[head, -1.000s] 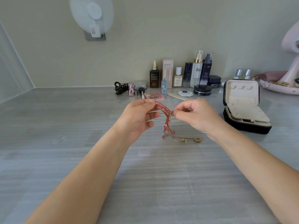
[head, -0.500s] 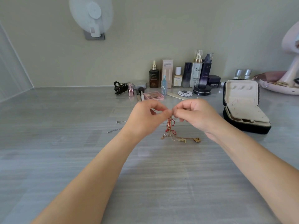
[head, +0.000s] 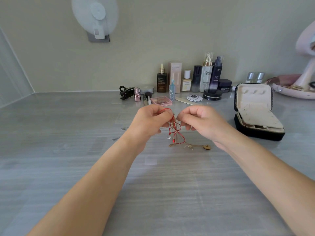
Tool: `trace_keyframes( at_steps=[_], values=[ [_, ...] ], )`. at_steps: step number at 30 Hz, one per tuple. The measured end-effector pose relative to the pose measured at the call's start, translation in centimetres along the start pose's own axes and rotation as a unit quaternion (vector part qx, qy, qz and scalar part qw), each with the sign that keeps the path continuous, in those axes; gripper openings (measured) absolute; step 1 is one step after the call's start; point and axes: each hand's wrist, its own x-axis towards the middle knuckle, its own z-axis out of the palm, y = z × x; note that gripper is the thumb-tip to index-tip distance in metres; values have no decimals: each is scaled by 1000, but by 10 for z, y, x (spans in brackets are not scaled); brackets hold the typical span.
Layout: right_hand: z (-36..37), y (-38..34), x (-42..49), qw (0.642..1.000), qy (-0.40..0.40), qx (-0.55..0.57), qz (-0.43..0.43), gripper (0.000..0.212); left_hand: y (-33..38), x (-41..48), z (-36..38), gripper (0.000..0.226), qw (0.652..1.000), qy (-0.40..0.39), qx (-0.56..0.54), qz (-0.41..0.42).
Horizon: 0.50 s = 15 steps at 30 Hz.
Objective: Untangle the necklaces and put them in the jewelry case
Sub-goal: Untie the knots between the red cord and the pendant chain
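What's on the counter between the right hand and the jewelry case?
Nothing: in the head view, bare counter separates the right hand from the jewelry case.

A grey streaked countertop (head: 68, 167) meets a plain beige wall (head: 170, 31).

Grey table (head: 68, 167), open jewelry case (head: 255, 120) (right), cosmetics (head: 196, 79) behind

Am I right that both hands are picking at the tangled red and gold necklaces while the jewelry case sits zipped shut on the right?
Not quite: the head view shows the jewelry case open, lid upright, with its cream lining visible. The rest holds: the left hand and right hand both pinch the tangled necklaces, and the case is on the right.
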Motion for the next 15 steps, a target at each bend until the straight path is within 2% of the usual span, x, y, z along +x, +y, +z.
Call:
trace_keyframes(
  at_steps=[6,15],
  values=[
    [4,2,-1,999,-31,-6,-11,7,-2,2,-1,13,1000,-9,-20,-17],
    [0,5,2,999,4,11,-36,12,-3,5,-4,16,997,-27,-72,-23]
  ],
)
